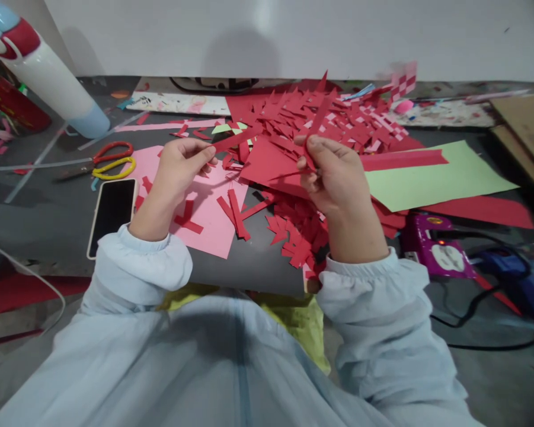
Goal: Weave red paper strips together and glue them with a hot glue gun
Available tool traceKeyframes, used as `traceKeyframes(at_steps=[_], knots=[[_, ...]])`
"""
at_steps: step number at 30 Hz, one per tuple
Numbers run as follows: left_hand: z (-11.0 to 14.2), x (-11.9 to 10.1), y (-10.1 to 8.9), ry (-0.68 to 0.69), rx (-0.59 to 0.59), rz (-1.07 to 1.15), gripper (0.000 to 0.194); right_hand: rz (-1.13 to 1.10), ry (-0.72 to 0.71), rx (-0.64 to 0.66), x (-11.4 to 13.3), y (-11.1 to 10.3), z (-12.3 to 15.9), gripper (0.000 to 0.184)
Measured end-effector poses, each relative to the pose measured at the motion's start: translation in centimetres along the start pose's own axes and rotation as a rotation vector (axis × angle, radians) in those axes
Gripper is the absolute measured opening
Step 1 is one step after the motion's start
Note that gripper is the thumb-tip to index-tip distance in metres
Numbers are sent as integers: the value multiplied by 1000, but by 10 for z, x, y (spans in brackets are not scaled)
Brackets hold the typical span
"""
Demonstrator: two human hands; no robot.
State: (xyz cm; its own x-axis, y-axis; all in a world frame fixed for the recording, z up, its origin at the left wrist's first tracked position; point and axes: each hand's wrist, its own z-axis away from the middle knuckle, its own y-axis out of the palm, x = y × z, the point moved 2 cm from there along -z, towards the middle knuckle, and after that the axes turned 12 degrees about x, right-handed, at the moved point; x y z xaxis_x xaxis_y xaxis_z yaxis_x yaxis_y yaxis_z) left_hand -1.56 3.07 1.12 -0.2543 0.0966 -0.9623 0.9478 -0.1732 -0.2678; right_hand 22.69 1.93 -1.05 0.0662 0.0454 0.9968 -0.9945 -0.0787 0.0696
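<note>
My left hand pinches one end of a red paper strip between thumb and fingers, above a pink sheet. Closed around another red paper strip, which stands up from the grip, is my right hand; thin red ends also poke out to its left. Whether the two strips are joined I cannot tell. Behind and between the hands lies a heap of folded red paper pieces. Short red strips are scattered on the pink sheet and the dark table.
Scissors with red and yellow handles and a phone lie at left, near a white bottle. To the right are a light green sheet, a purple box and a blue corded tool.
</note>
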Motion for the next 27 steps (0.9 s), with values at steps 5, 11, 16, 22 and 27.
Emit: traceKeyframes(at_steps=[5,11,16,22,27], knots=[[-1,1,1,1,45,-61,8,-168,-15,-3,1,0,-2,34],[0,1,5,-13,84,-128,5,27,-66,177,7,3,4,38],[1,2,7,9,88,-152,5,-3,-89,224,6,2,6,28],[3,1,8,37,59,-192,9,-6,-111,187,8,-2,5,32],[2,4,7,75,12,-236,12,26,-46,117,7,-5,2,38]])
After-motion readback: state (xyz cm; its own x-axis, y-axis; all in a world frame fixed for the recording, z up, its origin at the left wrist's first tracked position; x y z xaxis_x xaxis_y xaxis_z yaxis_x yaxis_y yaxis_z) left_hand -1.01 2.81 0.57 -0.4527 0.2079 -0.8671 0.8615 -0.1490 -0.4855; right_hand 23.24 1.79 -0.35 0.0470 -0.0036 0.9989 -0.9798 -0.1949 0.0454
